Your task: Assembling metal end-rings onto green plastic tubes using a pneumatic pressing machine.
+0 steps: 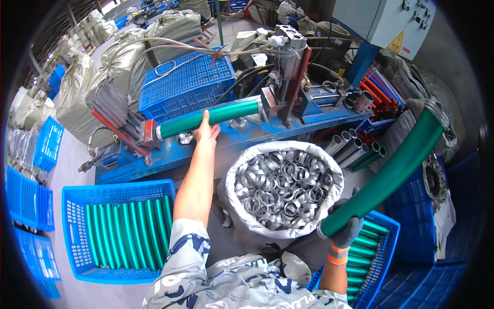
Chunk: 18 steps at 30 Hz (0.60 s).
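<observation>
A green tube [211,118] lies lengthwise between the two clamp ends of a blue bench machine [231,135]. Against its near side is my bare left hand [206,132], fingers stretched and apart, one of them reaching over the tube. My right hand [346,226], in a grey glove with an orange wristband, is closed around the lower end of a second green tube [393,172]. That tube slants up to the right, with a metal ring [436,114] at its far end. Between my arms stands a white-lined bin [246,157] full of loose metal rings [288,186].
A blue crate [73,232] of green tubes sits at the lower left; another crate [383,257] of tubes is beside my right arm. Bare metal tubes [346,144] stand right of the bin. Hoses [170,41] cross above the machine. A control box [381,23] hangs at the upper right.
</observation>
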{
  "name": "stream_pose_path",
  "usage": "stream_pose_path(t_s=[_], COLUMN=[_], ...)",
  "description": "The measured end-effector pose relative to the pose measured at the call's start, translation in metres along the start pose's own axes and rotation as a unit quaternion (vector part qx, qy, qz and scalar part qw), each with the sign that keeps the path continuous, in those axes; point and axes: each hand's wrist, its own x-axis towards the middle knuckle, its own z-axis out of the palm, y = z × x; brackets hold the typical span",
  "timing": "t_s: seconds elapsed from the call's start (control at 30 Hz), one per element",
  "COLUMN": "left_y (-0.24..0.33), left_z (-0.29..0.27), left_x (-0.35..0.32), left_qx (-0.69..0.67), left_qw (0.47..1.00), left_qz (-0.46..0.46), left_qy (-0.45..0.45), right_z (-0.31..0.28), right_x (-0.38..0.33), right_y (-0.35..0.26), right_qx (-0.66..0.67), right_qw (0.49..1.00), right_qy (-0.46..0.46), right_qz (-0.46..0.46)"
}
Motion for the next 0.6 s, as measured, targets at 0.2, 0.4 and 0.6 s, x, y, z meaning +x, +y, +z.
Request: stream_pose_path(t_s=[0.2,0.4,0.6], left_y=[-0.008,0.017,-0.007], left_z=[-0.022,-0.043,-0.122], left_x=[0.005,-0.009,-0.109], left_qx=[-0.024,0.011,0.129], left_qw=[0.996,0.993,0.977], left_qz=[0.012,-0.037,0.066], left_qy=[-0.088,-0.116,-0.159], right_z=[-0.033,-0.029,-0.125], right_x=[-0.021,-0.035,-0.062], right_y=[0.04,0.025,0.008], right_qx=[0.004,0.057,-0.04], right_qw=[0.999,0.993,0.983], right_qy=[0.001,0.045,0.168], right_qz=[0.039,0.095,0.063])
